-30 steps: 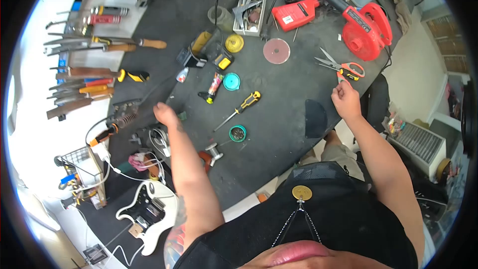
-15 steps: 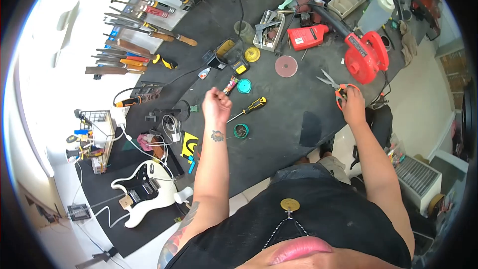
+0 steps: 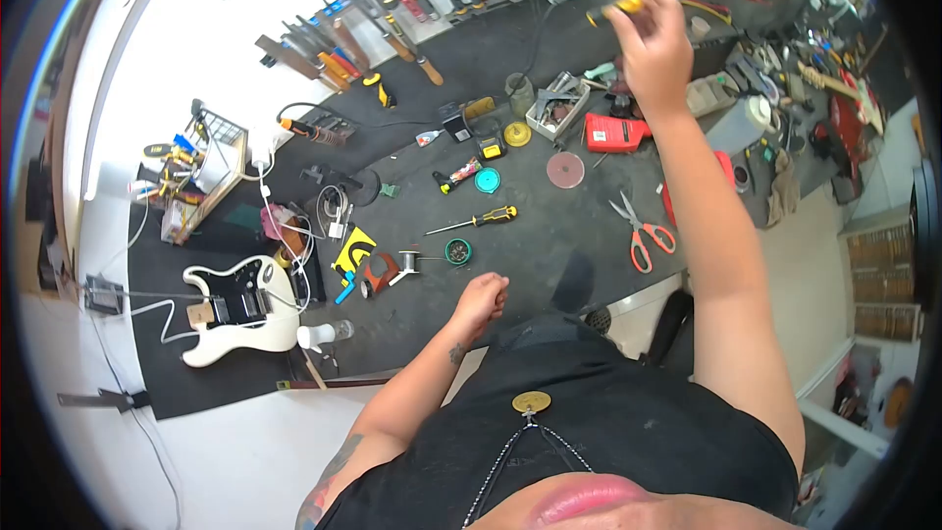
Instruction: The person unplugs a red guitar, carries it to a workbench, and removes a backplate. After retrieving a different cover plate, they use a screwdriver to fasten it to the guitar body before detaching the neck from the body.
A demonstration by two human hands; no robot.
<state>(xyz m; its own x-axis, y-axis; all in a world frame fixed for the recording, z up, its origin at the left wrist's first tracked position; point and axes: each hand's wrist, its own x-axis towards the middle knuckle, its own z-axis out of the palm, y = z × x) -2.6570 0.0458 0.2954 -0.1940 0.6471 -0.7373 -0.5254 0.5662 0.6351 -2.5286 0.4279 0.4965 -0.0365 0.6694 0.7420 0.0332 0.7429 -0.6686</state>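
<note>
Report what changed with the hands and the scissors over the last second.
The right hand left the scissors on the table and rose toward the far side, now pinching a yellow-tipped thing. The left hand drew back to the near edge, fisted. The screwdriver stayed put.

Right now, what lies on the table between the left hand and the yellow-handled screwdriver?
The head view shows a small teal round dish between the left hand and the yellow-handled screwdriver. The rest of that stretch is bare dark tabletop.
</note>
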